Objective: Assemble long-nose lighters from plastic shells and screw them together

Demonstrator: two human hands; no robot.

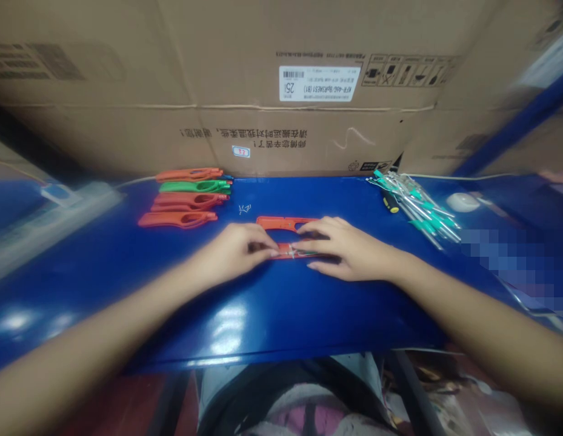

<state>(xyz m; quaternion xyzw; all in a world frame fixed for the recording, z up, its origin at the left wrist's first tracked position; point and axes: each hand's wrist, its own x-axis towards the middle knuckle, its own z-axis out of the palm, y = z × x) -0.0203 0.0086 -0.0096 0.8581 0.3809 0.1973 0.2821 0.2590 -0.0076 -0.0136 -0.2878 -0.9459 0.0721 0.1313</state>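
An orange plastic casing half (285, 248) lies on the blue table, with a thin metal part and a bit of green inside it. My left hand (233, 248) is closed at its left end, thumb and forefinger pinched; what sits between the fingertips is too small to make out. Over the right part of the casing rests my right hand (349, 248), its fingers spread and hiding much of it. A second orange casing half (276, 223) with an oval opening lies just beyond, close to my right fingertips.
Several long-nosed handles, orange and one green (190, 186), lie in a row at left. Tiny pale pieces (245, 209) are beside them. At right lie a pile of metal rods with green parts (422, 209), a black-and-yellow tool (391, 203) and a white round object (463, 202). Cardboard (245, 72) stands behind.
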